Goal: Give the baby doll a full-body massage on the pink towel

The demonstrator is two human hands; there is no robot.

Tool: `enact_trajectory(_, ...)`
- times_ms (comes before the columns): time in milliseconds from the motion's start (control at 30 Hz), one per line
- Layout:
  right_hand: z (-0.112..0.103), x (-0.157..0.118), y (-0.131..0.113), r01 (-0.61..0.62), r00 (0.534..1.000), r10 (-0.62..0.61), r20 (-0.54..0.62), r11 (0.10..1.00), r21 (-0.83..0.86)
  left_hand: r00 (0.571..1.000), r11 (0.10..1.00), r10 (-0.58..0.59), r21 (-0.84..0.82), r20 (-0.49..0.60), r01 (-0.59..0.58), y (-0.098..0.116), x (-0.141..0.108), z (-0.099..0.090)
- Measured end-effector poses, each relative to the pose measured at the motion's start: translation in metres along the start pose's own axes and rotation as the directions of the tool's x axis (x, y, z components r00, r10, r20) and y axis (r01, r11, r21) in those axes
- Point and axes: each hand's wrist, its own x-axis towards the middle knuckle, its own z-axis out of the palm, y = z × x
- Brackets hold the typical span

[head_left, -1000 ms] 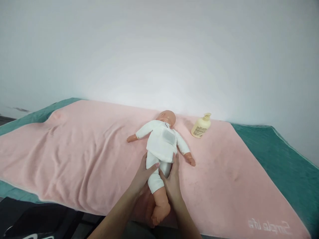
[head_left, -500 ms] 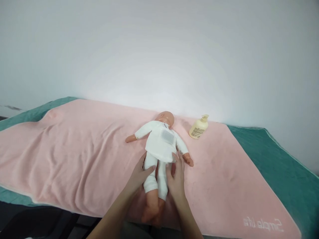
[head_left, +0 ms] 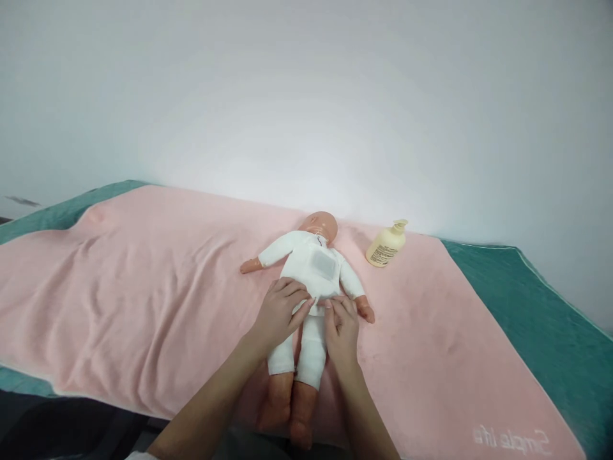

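Observation:
A baby doll (head_left: 311, 255) with a white cloth body lies on its back, its head away from me and its legs toward me. A grey rectangular patch (head_left: 323, 263) shows on its chest. At the doll's waist, my left hand (head_left: 282, 313) pinches the lower edge of the white shirt (head_left: 299, 265) between thumb and fingers. Close beside it, my right hand (head_left: 342, 326) is closed on the same hem. The cloth between the fingertips is partly hidden. Below my hands the doll's legs (head_left: 304, 364) lie slightly apart.
A pale yellow pump bottle (head_left: 385, 246) stands to the right of the doll's head. Under everything is a wrinkled pink blanket (head_left: 431, 358), with a green cover (head_left: 531, 300) showing around its edges. A white wall (head_left: 306, 115) rises behind.
Both hands have moved up from the doll's thighs to its waist and closed on the shirt hem. The doll's legs now lie straighter and more apart.

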Motion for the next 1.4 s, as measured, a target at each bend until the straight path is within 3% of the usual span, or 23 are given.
enact_trajectory(267,0.009,0.002,0.006,-0.029,0.991,0.032,0.127,0.999,-0.026,0.997,0.998,-0.068,0.012,0.035,0.067,-0.018,-0.002,0.016)
enact_trajectory(567,0.012,-0.002,0.004,0.069,0.997,-0.069,-0.042,0.998,0.004,0.993,1.000,-0.022,-0.014,-0.116,0.021,-0.018,-0.008,0.013)
enact_trajectory(800,0.013,0.006,0.007,-0.025,0.997,0.024,0.077,1.000,0.011,0.993,0.993,-0.116,0.002,-0.011,0.116,-0.020,-0.003,0.013)
enact_trajectory(967,0.012,0.026,0.005,-0.045,0.987,0.057,0.152,0.996,-0.081,0.990,0.991,-0.126,0.051,0.066,0.123,-0.024,0.016,0.009)
enact_trajectory(1133,0.016,0.028,0.008,0.008,1.000,-0.008,0.001,1.000,0.006,1.000,0.998,0.023,0.055,-0.009,-0.023,-0.030,0.030,0.010)
enact_trajectory(1200,0.017,0.025,0.010,0.031,0.999,-0.029,-0.036,0.999,0.042,0.998,0.999,0.032,0.044,-0.056,-0.030,-0.034,0.029,0.015)
enact_trajectory(1400,0.021,0.024,0.012,-0.004,1.000,0.003,0.028,0.999,0.034,0.999,0.999,-0.033,0.009,-0.040,0.033,-0.041,0.022,0.023)
